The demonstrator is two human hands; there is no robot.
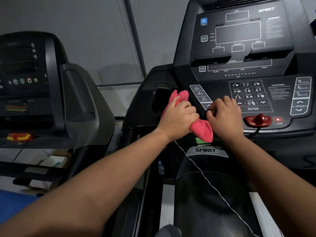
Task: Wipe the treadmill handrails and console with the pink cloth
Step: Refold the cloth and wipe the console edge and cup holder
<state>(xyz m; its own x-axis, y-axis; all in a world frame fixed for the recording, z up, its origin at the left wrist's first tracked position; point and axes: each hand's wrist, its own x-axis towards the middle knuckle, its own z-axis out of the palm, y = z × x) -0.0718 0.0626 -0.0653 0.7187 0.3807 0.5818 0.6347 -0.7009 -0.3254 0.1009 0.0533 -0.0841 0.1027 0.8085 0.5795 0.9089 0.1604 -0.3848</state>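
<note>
**Pink cloth bunched at the console's left edge, both hands closing in**

The black plastic treadmill console fills the upper right: smooth, matt, with flat printed keypads and dark display windows rising behind. Its lower panel slopes toward the person, so most of the unwiped area lies to the right of and above the cloth. No handrail can be clearly made out.

The soft pink terry cloth is crumpled into a long roll, its axis running from upper left, by the console's dark side pocket, down to lower right at the front edge. The left hand is clenched round its middle. The right hand sits just beside the cloth's lower end, fingers curled on the panel near the incline keys; whether it pinches anything I cannot tell.

The left hand would likely lead the next sweep.
</note>
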